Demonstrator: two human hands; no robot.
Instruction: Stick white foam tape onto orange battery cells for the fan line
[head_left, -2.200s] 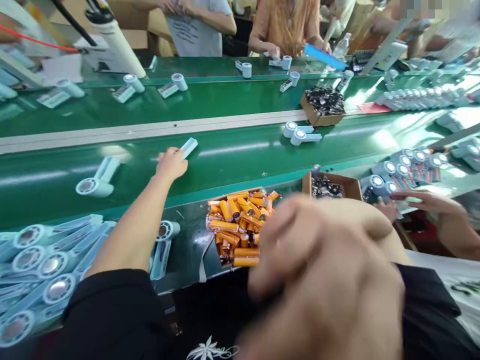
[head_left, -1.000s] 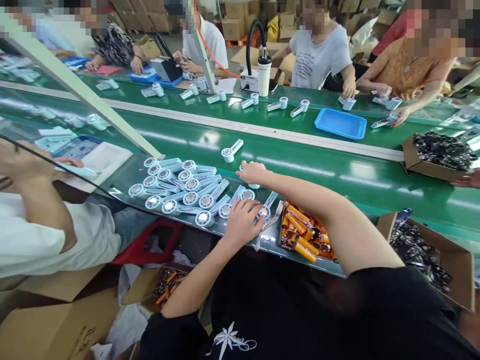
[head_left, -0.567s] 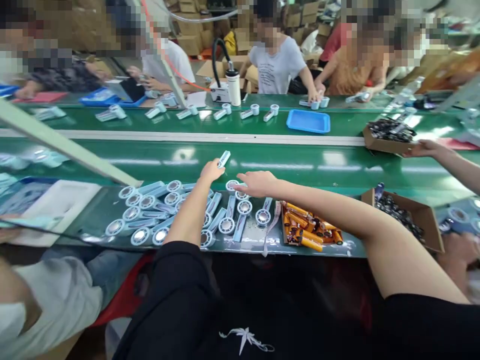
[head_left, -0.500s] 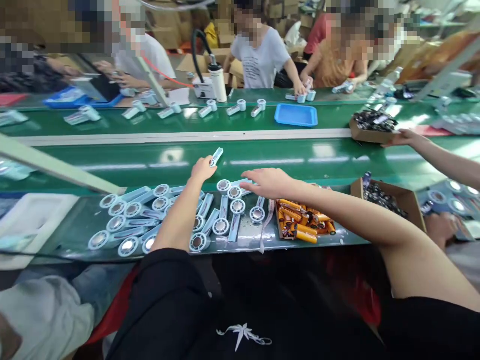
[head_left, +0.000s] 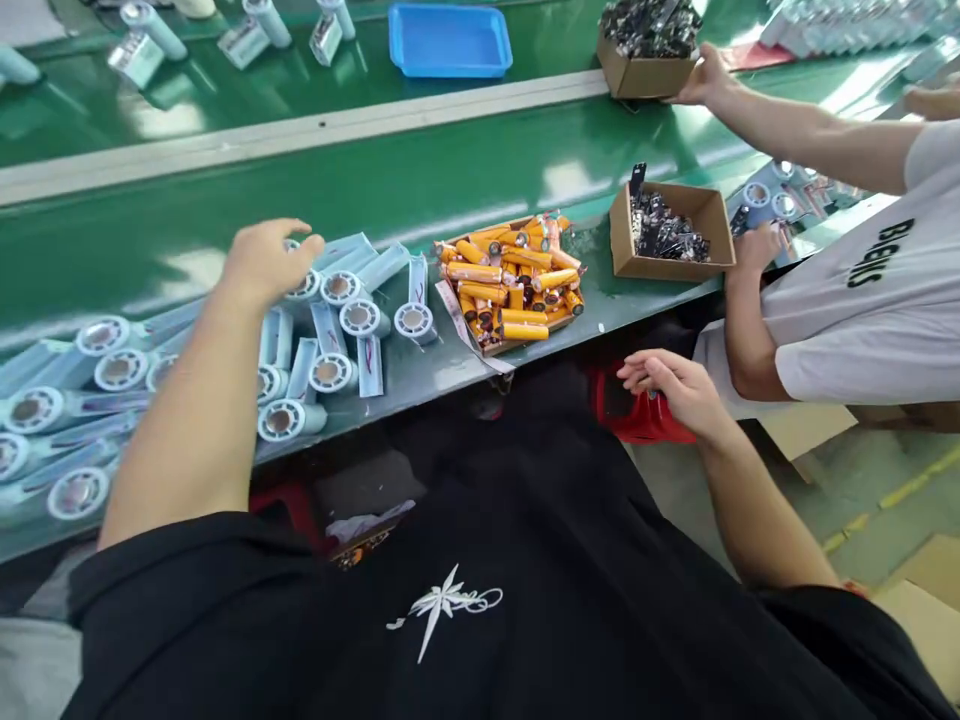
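Closest to me, the worker's bare right hand hangs off the table, fingers half curled above a red plastic stool; I can't tell whether they hold anything. The bare left forearm blocks part of a heap of pale-blue plastic fan bodies, cut off at the left edge. The left hand has thumb and forefinger parted around a half-hidden fan head; whether it grips, I can't tell. The bodies lie jumbled on the dark-green table, with round slotted heads and trough-like handles, some showing thin wires. Just right, orange cylindrical batteries are piled up, then comes a brown cardboard box of black parts. Past these run a glossy green belt and, beyond its pale rail, a blue plastic tray.
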